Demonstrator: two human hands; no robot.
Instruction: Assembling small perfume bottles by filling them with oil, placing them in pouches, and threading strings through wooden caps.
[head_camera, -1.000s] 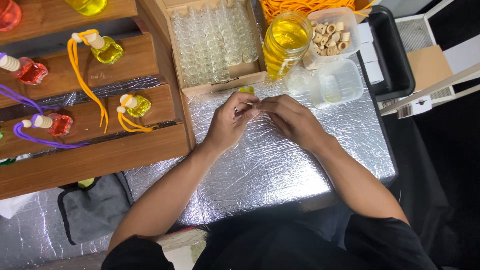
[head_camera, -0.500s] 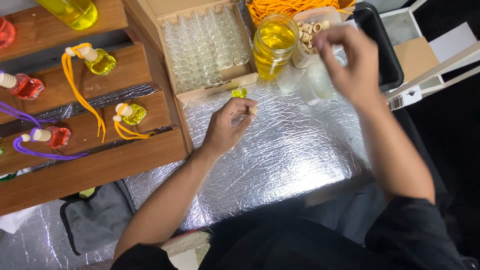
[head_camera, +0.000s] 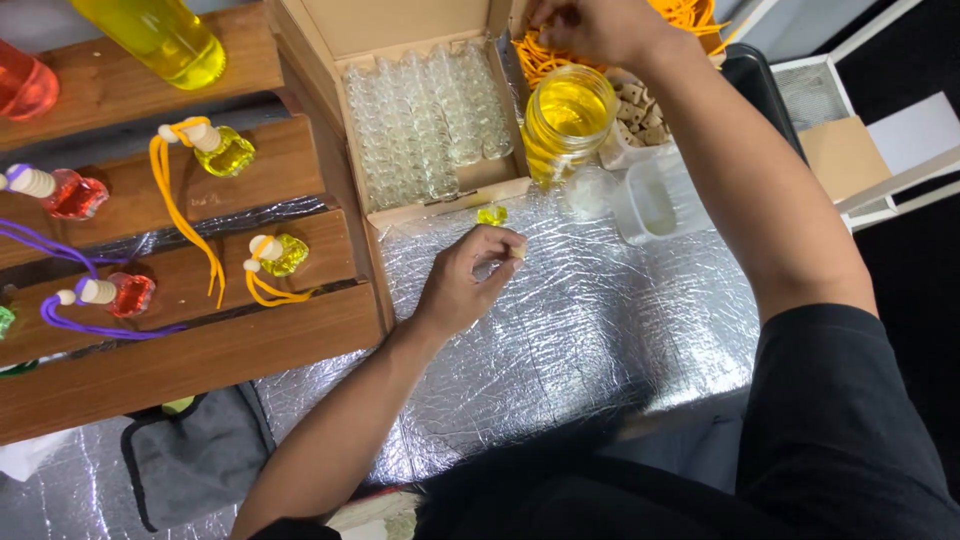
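A person works at a foil-covered table (head_camera: 560, 340), seen from above. The left hand (head_camera: 462, 285) rests on the foil with thumb and fingertips pinched on a small pale piece, seemingly a stopper, though it is too small to tell. Just beyond those fingers stands a tiny bottle (head_camera: 491, 214) of yellow liquid, upright and uncapped, apart from the hand and close to the front edge of a cardboard box (head_camera: 400, 40). The box sits open and within easy reach, packed with rows of empty clear bottles (head_camera: 425, 125).

The right hand (head_camera: 590, 25) stretches to the far edge of the table, fingers curled over a heap of orange cords (head_camera: 690, 15); whether it grips one cannot be told, since the fingertips are cut off by the top of the frame. Below that arm stand a jar (head_camera: 570, 115) of yellow liquid, a tub of wooden caps (head_camera: 640, 112) partly hidden by the forearm, and a clear plastic cup (head_camera: 650, 200), all grouped near the working spot.

At left, stepped wooden shelves (head_camera: 200, 350) display finished bottles: yellow ones (head_camera: 222, 150) with orange cords and red ones (head_camera: 70, 192) with purple cords, laid flat so the loops trail down the steps. A larger yellow bottle (head_camera: 160, 35) is cropped at the top. A grey cloth (head_camera: 190, 460) lies at the lower left, and the dark sleeve (head_camera: 850, 420) fills the corner opposite.
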